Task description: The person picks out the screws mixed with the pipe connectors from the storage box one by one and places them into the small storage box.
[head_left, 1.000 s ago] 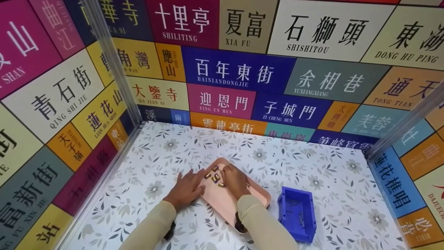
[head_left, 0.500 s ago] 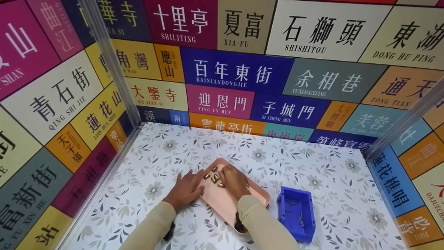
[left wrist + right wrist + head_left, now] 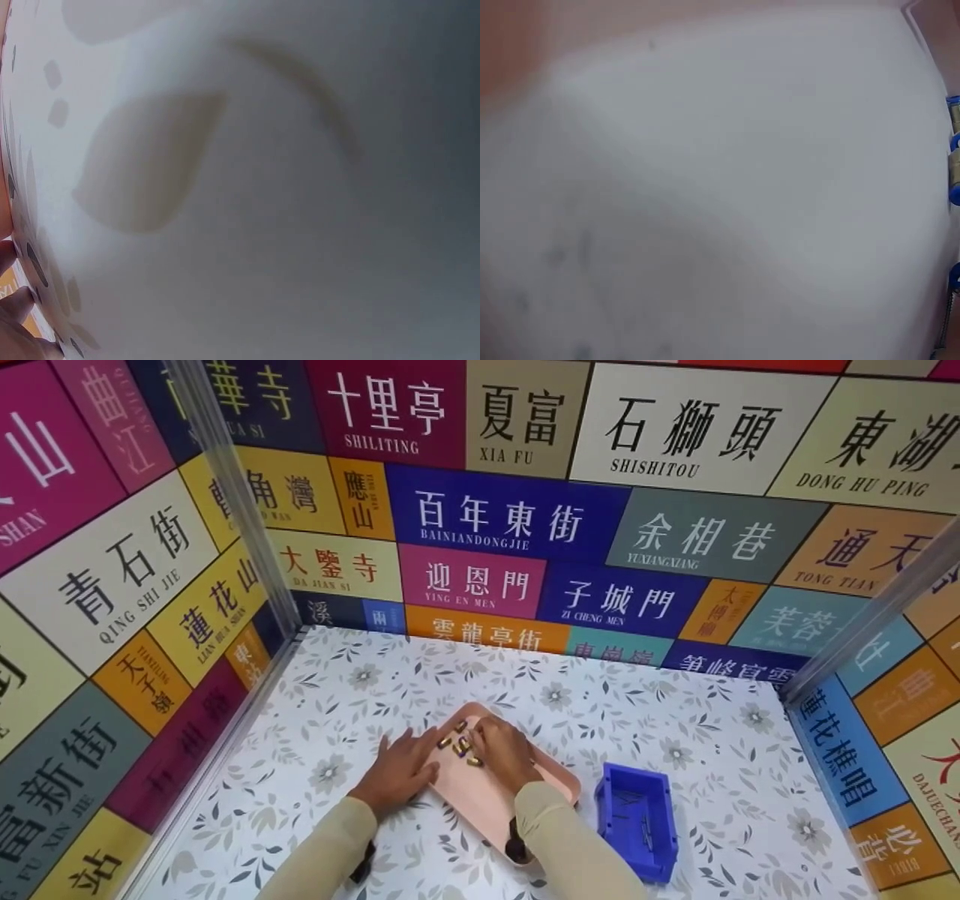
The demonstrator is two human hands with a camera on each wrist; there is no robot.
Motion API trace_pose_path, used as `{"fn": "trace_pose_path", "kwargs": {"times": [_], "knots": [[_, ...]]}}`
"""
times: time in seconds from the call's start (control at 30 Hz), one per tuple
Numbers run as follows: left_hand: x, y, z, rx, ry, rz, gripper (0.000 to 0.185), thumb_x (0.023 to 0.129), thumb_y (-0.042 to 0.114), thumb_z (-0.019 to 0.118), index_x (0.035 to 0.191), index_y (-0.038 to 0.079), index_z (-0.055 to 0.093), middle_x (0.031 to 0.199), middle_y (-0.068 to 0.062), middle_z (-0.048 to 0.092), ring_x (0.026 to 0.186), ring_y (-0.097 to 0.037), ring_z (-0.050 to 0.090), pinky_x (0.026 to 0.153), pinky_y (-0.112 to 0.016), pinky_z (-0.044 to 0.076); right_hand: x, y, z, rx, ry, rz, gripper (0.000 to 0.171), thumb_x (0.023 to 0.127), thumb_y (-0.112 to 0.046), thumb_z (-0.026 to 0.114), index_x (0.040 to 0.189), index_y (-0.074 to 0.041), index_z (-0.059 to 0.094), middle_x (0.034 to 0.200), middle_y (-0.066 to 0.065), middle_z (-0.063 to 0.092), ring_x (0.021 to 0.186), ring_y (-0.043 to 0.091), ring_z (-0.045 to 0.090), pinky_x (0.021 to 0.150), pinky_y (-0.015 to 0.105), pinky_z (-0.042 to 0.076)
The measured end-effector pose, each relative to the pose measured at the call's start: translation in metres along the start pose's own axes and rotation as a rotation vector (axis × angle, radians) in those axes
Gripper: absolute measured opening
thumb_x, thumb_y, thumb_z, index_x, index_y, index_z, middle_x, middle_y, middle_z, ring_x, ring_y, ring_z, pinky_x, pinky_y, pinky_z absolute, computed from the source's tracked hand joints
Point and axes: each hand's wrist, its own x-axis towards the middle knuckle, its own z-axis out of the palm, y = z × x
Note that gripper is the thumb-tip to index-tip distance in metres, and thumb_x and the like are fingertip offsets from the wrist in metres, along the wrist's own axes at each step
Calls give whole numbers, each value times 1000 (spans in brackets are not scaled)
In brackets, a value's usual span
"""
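Observation:
My left hand [image 3: 399,769] lies with spread, straight fingers at the left rim of a pink tray [image 3: 480,810]; its fingers [image 3: 21,330] show at the lower left of the left wrist view. Over the tray's far part my right hand [image 3: 504,750] bends down with curled fingers beside several small gold cylinders [image 3: 475,761] with blue ends. These cylinders [image 3: 955,169] also appear at the right wrist view's edge. Below them a thin dark ridged piece [image 3: 946,322] lies against the fingers, mostly cut off; the head view hides what the fingertips grip.
A blue bin [image 3: 604,810] stands right of the tray, with several thin dark screw-like rods [image 3: 646,834] inside. The table [image 3: 360,705] has a floral cover. Printed panels [image 3: 510,510] enclose it at the back and both sides.
The head view has shifted slightly, so everything sits a little further left. Both hands keep their places at the tray, and the gold cylinders look unmoved.

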Motion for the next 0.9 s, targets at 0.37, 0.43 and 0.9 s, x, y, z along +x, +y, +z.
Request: {"fn": "trace_pose_path", "kwargs": {"times": [0.37, 0.43, 0.9], "knots": [[-1, 1, -1, 0, 13, 17, 70, 104, 61, 33, 165, 37, 9, 168, 2, 32, 160, -28, 15, 127, -63, 2, 0, 2, -18, 146, -44, -9, 12, 102, -25, 63, 91, -21, 66, 82, -9, 61, 73, 7, 59, 66, 24, 51], [0, 0, 0, 2, 12, 9, 70, 104, 62, 33, 165, 38, 9, 168, 3, 31, 160, -28, 15, 127, -63, 2, 0, 3, -20, 166, -41, -15, 12, 102, -23, 63, 92, -20, 67, 82, -9, 62, 74, 7, 60, 67, 23, 52], [0, 1, -1, 20, 28, 28, 70, 104, 61, 33, 165, 34, 13, 168, 5, 32, 159, -29, 18, 127, -63, 4, 3, 1, -42, 35, 135, -82, 10, 96, -19, 72, 90, -10, 73, 83, 2, 71, 69, 14, 68, 62, 29, 58]]}}
